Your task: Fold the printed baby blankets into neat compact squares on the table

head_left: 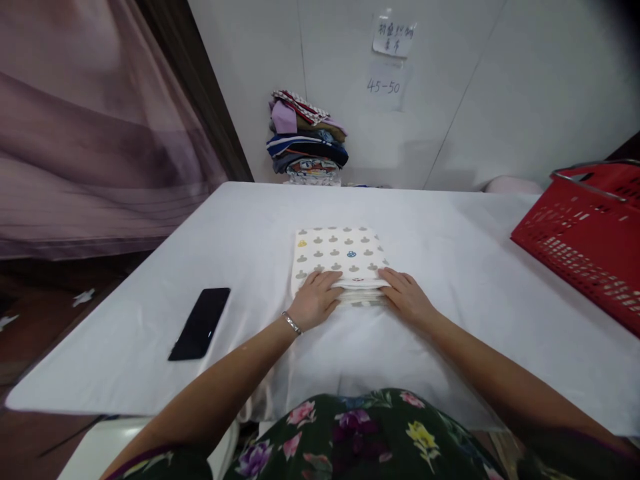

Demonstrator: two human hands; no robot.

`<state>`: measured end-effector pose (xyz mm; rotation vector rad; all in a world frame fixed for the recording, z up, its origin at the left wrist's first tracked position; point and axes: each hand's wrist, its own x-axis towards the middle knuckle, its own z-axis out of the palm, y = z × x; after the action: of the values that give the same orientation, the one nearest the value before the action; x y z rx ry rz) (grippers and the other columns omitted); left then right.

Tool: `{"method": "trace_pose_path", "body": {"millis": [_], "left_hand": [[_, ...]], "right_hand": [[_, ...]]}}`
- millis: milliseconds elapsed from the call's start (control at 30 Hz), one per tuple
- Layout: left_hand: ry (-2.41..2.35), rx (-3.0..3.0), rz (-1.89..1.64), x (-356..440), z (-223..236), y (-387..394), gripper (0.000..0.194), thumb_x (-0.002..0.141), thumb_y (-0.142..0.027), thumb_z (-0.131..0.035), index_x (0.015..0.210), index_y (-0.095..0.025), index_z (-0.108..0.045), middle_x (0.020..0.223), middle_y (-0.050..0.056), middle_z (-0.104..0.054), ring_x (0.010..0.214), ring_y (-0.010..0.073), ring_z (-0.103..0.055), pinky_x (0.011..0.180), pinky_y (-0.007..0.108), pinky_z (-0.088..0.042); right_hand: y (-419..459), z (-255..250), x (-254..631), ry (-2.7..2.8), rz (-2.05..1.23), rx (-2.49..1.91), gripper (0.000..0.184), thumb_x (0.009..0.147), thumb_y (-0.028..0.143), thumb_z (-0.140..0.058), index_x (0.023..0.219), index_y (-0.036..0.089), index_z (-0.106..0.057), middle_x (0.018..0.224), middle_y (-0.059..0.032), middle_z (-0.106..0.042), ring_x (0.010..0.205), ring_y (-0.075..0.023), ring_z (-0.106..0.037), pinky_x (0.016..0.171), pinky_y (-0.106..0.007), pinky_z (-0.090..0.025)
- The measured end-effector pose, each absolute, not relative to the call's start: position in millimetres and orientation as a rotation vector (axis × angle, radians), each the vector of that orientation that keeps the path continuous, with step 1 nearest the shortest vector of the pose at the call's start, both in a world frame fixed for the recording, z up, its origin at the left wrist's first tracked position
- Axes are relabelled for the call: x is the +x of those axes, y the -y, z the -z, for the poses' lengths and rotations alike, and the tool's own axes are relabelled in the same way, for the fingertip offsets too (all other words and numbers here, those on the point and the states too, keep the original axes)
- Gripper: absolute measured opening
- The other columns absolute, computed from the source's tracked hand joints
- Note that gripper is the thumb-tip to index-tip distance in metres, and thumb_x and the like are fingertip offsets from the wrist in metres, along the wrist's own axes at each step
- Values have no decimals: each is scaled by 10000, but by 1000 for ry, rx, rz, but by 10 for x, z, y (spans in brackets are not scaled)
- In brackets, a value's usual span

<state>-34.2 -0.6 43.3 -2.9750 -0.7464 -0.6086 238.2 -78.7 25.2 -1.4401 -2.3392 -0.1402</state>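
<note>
A folded white cloth [334, 248] with grey, yellow and blue printed motifs lies flat on the white table [240, 233], several layers showing at its near edge. At that edge's left corner, my left hand [316, 298] has its fingers on top and its thumb against the layers. My right hand [407, 298] grips the right corner in the same way. A bracelet [292, 323] circles my left wrist. Parts of both near corners are hidden under my hands.
Left of the cloth lies a black phone [200, 324]. A red plastic basket [585, 233] stands at the right edge. Beyond the far edge rises a stack of folded fabrics [309, 143] against the wall, where handwritten paper notes [394, 37] hang. A curtain [100, 120] hangs at left.
</note>
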Motion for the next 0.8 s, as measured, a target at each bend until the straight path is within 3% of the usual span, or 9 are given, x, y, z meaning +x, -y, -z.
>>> {"method": "trace_pose_path", "body": {"millis": [167, 267, 367, 567, 667, 800], "left_hand": [[609, -2920, 623, -52, -452, 125, 248, 897, -212, -425, 1062, -213, -610, 1349, 72, -482, 1261, 226, -398, 1069, 472, -277], [557, -2891, 667, 191, -399, 161, 231, 901, -207, -422, 1015, -202, -623, 1327, 60, -507, 1255, 220, -410, 1081, 458, -269], [572, -2869, 692, 399, -344, 168, 214, 890, -206, -446, 1006, -198, -626, 1323, 60, -514, 1254, 223, -414, 1082, 461, -271], [631, -2868, 594, 631, -338, 178, 208, 882, -218, -453, 990, -173, -625, 1320, 73, -515, 1253, 232, -412, 1055, 476, -303], [656, -2850, 597, 687, -332, 167, 229, 897, -211, -418, 935, -174, -641, 1303, 63, -531, 1242, 232, -425, 1048, 478, -309], [618, -2872, 605, 719, -320, 142, 246, 895, -180, -404, 885, -170, -649, 1277, 61, -552, 1259, 225, -412, 1066, 475, -288]], "right_hand": [[928, -278, 2436, 1934, -414, -1337, 273, 860, 253, -476, 1078, 211, -635, 1404, -106, -407, 1263, -239, -412, 992, -402, -395], [978, -236, 2498, 1407, -606, -1401, 239, 818, 300, -527, 1006, 224, -653, 1292, -87, -526, 1165, -234, -507, 929, -389, -446], [998, -147, 2537, 1067, -716, -1495, 321, 776, 320, -555, 1073, 208, -610, 1076, -81, -641, 962, -212, -600, 797, -372, -493], [1000, -91, 2472, 1356, -690, -1658, 426, 739, 301, -590, 1156, 212, -583, 928, -29, -653, 725, -143, -577, 677, -288, -477], [988, -135, 2430, 1478, -644, -1687, 405, 758, 285, -562, 1159, 234, -591, 842, 1, -653, 686, -142, -568, 670, -283, -473], [992, -158, 2403, 1576, -555, -1737, 442, 785, 281, -533, 1224, 230, -543, 907, -12, -654, 713, -152, -568, 704, -300, -472]]}}
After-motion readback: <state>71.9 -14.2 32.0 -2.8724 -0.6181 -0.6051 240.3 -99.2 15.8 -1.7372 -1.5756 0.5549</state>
